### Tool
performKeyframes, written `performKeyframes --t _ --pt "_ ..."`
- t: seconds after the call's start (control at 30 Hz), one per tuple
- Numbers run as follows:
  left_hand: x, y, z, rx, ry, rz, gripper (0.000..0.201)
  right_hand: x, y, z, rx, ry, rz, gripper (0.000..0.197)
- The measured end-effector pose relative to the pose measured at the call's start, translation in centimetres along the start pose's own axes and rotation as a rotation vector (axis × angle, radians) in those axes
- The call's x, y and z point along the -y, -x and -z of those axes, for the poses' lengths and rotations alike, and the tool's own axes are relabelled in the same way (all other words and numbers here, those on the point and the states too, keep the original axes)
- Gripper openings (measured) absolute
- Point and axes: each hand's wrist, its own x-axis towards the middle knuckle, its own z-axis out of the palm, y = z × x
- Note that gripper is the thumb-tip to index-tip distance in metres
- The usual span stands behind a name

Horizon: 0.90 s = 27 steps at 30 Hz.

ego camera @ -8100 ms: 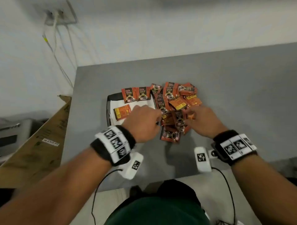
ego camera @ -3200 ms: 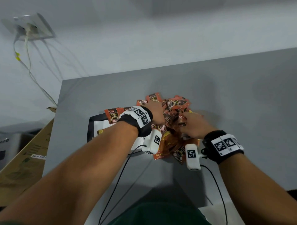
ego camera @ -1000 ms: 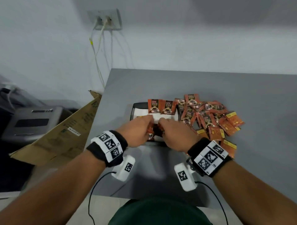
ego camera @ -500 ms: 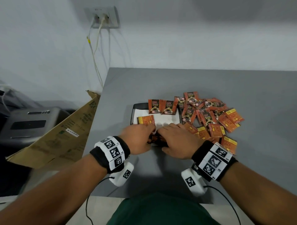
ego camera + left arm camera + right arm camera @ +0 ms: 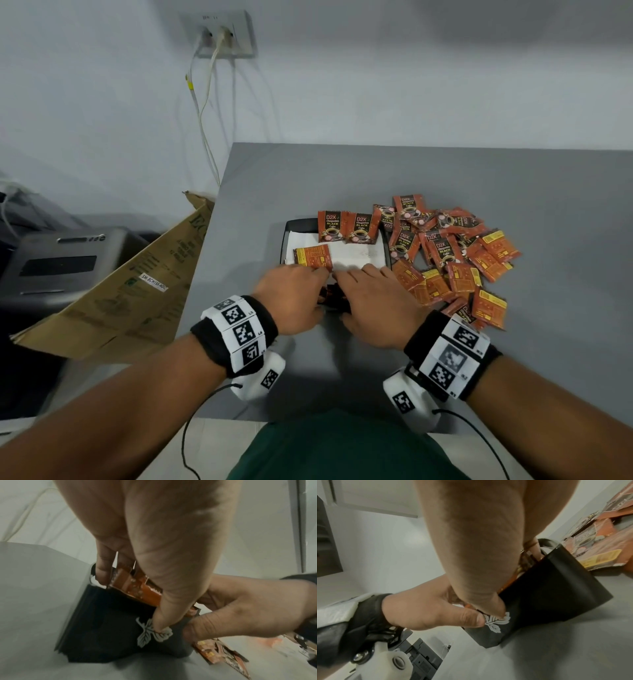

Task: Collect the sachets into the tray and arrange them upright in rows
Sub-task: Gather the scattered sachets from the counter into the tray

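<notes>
Since half a second ago both hands have stayed together at the near edge of the black rectangular plastic tray (image 5: pixel 291 226), and the head view has come a little closer. Left hand (image 5: pixel 291 303) pinches a small bundle of orange foil sachets (image 5: pixel 137 586) between thumb and curled fingers, standing on edge against the near wall at 6 o'clock. Right hand (image 5: pixel 373 308) has its fingers curled on the same bundle from the other side, with its thumb on the outer wall by a white leaf print (image 5: pixel 150 631). Two sachets stand upright at the far wall (image 5: pixel 346 228) at 12 o'clock; one lies flat (image 5: pixel 313 257) on white paper lining (image 5: pixel 356 253). A loose pile of about twenty sachets (image 5: pixel 452 253) lies at 3 o'clock on the smooth grey table (image 5: pixel 513 178).
</notes>
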Motion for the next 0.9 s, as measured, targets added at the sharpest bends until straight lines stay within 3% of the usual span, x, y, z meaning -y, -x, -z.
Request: performKeyframes --t 0.1,0.27,0.4,0.6,0.77,0.9 --pt "0.2 -0.1 0.4 0.046 0.03 0.025 0.041 0.0 0.1 0.1 0.016 -0.017 -0.019 0.061" --pt "-0.1 0.4 0.1 0.095 0.08 -0.005 0.033 0.1 0.5 -0.1 0.001 -0.036 0.004 0.041" --pt "-0.1 0.7 -1.0 0.043 0.07 -0.004 0.026 -0.2 0.8 -0.6 0.024 -0.022 0.0 0.049" --pt "-0.2 1.1 -1.9 -0.007 0.124 -0.011 0.032 0.0 1.0 -0.4 0.025 -0.054 -0.001 0.063" --pt "0.8 0.6 -0.9 0.0 0.205 0.031 0.048 -0.3 0.8 0.3 0.039 -0.101 0.0 0.06" --pt "1.2 0.7 -0.3 0.037 0.258 0.027 0.049 -0.5 0.8 0.2 0.045 -0.089 0.003 0.059"
